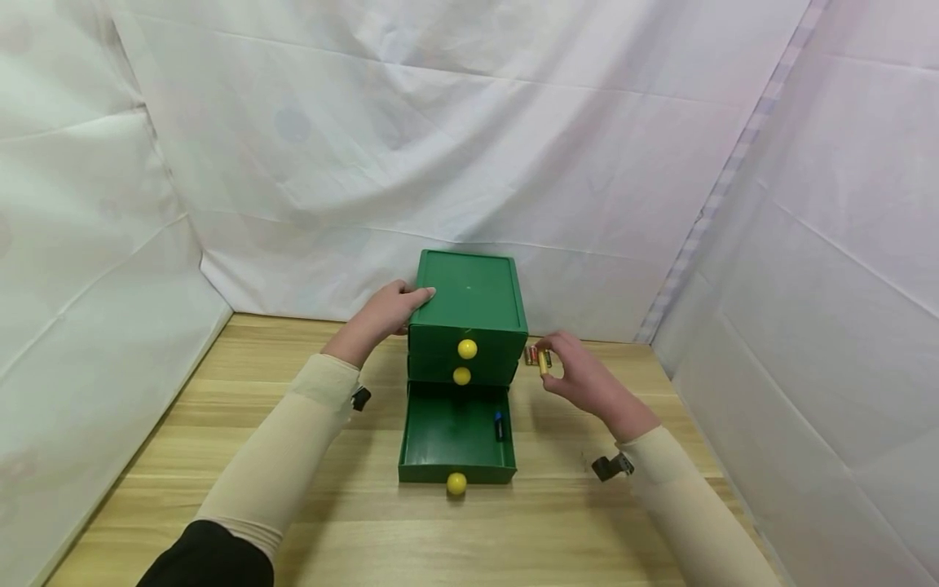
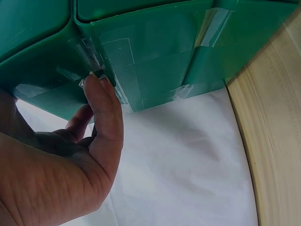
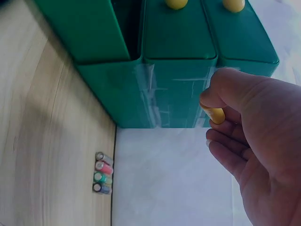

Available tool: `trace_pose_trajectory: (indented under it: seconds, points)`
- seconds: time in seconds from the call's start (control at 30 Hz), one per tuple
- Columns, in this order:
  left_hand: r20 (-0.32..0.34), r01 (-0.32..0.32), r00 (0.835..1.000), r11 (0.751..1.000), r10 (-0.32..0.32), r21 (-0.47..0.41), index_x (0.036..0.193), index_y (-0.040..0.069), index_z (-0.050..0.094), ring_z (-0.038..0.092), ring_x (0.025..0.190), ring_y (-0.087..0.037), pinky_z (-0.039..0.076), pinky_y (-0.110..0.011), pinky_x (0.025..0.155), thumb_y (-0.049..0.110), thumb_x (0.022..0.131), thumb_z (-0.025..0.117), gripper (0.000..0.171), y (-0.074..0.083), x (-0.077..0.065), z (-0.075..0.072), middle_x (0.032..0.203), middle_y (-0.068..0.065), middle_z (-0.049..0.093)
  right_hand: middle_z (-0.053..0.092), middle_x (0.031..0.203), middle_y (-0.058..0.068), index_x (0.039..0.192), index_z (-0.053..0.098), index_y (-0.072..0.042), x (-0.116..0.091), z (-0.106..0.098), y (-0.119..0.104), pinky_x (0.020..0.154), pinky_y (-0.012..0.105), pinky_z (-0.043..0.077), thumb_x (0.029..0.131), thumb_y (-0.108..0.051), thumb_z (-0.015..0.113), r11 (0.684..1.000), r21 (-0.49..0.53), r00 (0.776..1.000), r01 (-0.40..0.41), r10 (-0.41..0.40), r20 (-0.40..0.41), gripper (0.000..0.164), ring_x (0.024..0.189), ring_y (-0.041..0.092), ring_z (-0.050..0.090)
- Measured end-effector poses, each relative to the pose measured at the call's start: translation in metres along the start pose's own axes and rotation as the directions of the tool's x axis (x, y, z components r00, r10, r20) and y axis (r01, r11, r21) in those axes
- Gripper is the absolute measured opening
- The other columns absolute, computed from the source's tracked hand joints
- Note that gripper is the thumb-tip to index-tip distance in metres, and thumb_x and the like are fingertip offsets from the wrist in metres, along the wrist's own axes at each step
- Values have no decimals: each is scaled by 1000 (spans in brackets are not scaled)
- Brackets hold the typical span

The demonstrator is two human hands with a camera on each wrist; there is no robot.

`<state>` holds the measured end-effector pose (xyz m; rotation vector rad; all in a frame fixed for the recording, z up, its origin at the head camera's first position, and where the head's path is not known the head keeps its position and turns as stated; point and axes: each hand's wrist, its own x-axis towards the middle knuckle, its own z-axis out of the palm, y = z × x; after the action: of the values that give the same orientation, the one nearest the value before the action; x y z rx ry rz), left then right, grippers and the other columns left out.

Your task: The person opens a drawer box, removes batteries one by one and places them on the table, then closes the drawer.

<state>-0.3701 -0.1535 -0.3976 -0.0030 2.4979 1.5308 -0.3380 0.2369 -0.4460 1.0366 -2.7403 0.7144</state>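
A green drawer cabinet (image 1: 469, 289) with yellow knobs stands against the white cloth. My left hand (image 1: 385, 314) holds its upper left edge, thumb on the top; in the left wrist view that hand's (image 2: 101, 141) bent fingers touch the taped side wall. To the right of the cabinet, my right hand (image 1: 583, 375) pinches a yellow battery (image 3: 215, 114) between thumb and fingers, clear of the table. Several more batteries (image 3: 103, 172) lie in a row on the table below. The bottom drawer (image 1: 447, 436) is pulled out, with a small blue-and-black stick-shaped item (image 1: 500, 426) inside.
The two upper drawers, with knobs (image 1: 467, 349), are closed. White cloth (image 1: 440, 147) encloses the wooden table (image 1: 367, 530) at the back and both sides. The open drawer juts toward the person, between the forearms.
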Motion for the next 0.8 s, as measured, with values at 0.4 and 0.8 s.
trace_pose_trajectory:
  seconds: [0.4,0.8]
  points:
    - [2,-9,1000,1000,9,-2,155,2,48,64,120,-34,58,-53,106,66,110,56,78,0,-2,-1,138,-19,60,61,137,24,138,60,8,5,1,18,112,60,51,96,1,82,996,7,996,-89,89,15,48,131,42,60]
    - [3,-10,1000,1000,10,1,156,2,47,64,122,-35,57,-54,106,65,111,55,79,1,-3,-1,139,-19,60,64,137,25,139,63,8,8,3,40,112,62,51,97,1,82,992,15,992,-126,126,0,47,131,43,61]
